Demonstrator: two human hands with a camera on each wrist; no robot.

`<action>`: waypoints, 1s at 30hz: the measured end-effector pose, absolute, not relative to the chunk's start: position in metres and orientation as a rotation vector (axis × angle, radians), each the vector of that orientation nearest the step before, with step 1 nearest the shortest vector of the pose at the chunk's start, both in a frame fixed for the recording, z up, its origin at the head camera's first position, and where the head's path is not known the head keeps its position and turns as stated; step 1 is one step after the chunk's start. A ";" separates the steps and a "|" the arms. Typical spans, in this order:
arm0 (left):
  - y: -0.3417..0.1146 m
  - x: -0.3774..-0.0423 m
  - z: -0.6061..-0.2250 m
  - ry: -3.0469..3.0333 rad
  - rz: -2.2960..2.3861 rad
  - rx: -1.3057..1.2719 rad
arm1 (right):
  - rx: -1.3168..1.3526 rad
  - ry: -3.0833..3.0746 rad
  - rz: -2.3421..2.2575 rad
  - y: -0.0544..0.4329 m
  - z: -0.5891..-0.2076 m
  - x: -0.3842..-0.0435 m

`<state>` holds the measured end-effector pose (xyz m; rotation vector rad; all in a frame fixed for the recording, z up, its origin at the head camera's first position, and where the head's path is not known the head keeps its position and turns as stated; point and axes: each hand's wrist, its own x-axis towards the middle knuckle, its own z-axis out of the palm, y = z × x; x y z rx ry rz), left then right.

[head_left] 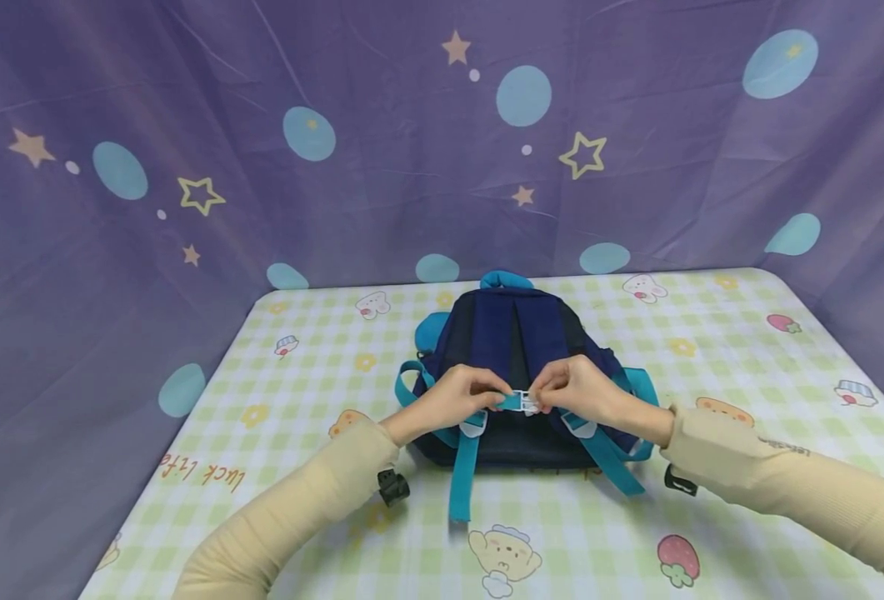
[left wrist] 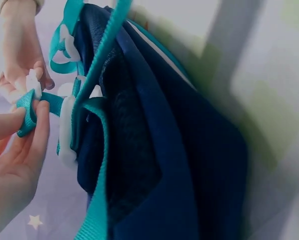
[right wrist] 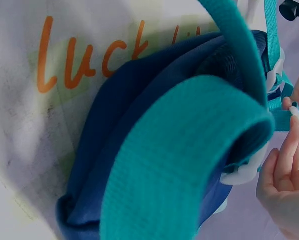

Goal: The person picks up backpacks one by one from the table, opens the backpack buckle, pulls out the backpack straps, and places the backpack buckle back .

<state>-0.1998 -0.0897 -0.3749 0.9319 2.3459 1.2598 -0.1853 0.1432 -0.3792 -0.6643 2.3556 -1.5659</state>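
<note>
A navy and black backpack (head_left: 512, 350) with teal straps lies in the middle of the table, its shoulder-strap side facing up. Across its front runs a thin teal strap (head_left: 511, 402) with a white buckle (head_left: 526, 402). My left hand (head_left: 462, 395) pinches the teal strap beside the buckle, thumb against fingers; the left wrist view shows a loop of the webbing (left wrist: 27, 115) between them. From the other side, my right hand (head_left: 587, 392) pinches the white buckle (right wrist: 298, 114) with thumb and fingertips. Both hands are close together above the bag.
Two white strap adjusters (head_left: 474, 424) sit below the hands, with teal strap ends (head_left: 462, 483) trailing onto the checked tablecloth (head_left: 314, 533). Wide teal webbing (right wrist: 189, 145) loops out at the bag's side. A purple patterned curtain (head_left: 412, 167) hangs behind the table.
</note>
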 end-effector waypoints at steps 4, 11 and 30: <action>-0.091 -0.202 -0.377 2.275 1.345 0.895 | -0.632 2.358 -1.573 0.144 -0.378 -0.186; -0.093 -0.202 -0.377 2.219 1.402 0.883 | -0.599 2.366 -1.544 0.147 -0.377 -0.188; -0.098 -0.201 -0.376 2.190 1.291 1.073 | -0.623 2.361 -1.483 0.159 -0.378 -0.191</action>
